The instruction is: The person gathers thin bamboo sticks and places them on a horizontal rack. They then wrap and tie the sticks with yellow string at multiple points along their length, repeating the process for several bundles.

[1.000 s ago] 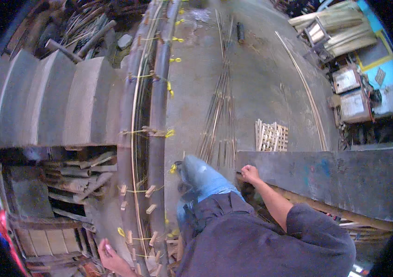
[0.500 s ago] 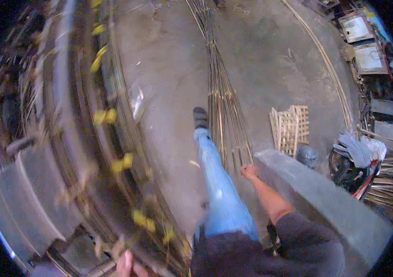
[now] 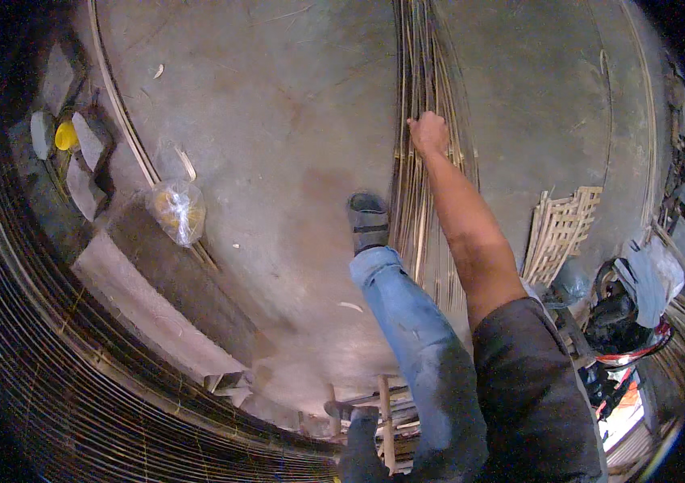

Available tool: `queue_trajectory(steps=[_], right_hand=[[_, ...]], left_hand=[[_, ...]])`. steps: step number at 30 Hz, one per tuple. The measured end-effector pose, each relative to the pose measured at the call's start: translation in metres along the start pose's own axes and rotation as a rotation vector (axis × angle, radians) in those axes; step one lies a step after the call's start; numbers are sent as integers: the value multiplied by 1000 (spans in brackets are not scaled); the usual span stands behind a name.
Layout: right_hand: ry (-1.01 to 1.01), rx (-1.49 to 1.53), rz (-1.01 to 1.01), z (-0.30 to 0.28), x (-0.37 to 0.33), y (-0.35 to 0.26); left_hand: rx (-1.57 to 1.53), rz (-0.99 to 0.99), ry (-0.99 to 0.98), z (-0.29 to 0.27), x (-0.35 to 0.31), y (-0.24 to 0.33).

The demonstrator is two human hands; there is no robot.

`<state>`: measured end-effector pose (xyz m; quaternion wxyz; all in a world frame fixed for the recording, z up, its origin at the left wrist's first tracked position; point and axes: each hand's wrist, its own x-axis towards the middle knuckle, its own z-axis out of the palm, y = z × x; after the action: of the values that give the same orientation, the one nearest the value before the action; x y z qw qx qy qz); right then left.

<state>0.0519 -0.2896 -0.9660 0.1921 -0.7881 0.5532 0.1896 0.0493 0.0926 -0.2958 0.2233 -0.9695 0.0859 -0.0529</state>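
My right hand (image 3: pixel 429 133) reaches forward at the upper middle, closed in a fist with its thumb side to the left. No object shows sticking out of it. Behind it on the floor lies a long bundle of thin bamboo strips (image 3: pixel 416 189), spreading toward me. The hand overlaps the strips in the picture, and whether it touches them I cannot tell. My left hand is out of the picture.
My dark sandal (image 3: pixel 368 219) is left of the strips. A woven bamboo piece (image 3: pixel 560 229) lies at right, near a motorbike draped with cloth (image 3: pixel 640 286). At left are a clear plastic bag (image 3: pixel 179 211), a concrete ledge (image 3: pixel 157 314) and long dark rods (image 3: pixel 44 362).
My right arm has swung forward, the fist staying closed. My left hand has left the picture. The view has turned, and the rack with yellow ties at left is gone from sight.
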Motion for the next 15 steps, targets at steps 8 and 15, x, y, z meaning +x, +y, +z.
queue_trajectory(steps=[8,15], right_hand=[[-11,195,1,-5,-137,94],[195,581,-18,-186,-377,178]], left_hand=[[24,-14,22,-17,-16,-18],[-116,-112,44,-47,-66,-68]])
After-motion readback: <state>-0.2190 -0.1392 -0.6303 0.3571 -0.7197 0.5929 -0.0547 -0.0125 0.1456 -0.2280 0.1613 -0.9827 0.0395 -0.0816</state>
